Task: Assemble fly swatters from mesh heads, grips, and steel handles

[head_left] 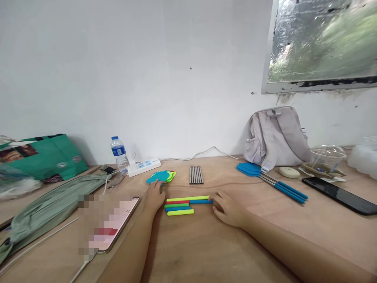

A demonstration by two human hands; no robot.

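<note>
My left hand [155,197] reaches to a small pile of flat plastic pieces, its fingertips at the near edge of the blue piece [157,177] on top; yellow-green pieces [171,176] stick out beneath. The fingers are apart. My right hand [228,208] rests on the table, fingers bent and thumb apart, fingertips at the right ends of a yellow tube [187,199] and a blue tube [200,201]. Beside these lie a red tube [178,203], a green tube [176,205], another blue tube [177,209] and a shorter-looking yellow tube [180,212]. Several metal rods [196,175] lie side by side behind them.
Right: blue flat-headed tools with metal shafts [273,182], a white case [289,172], a black phone [338,195], a plastic cup [327,157], a grey backpack [275,137]. Left: a lit phone [122,226], a green-grey bag [55,204], a power strip [144,166], a water bottle [119,153].
</note>
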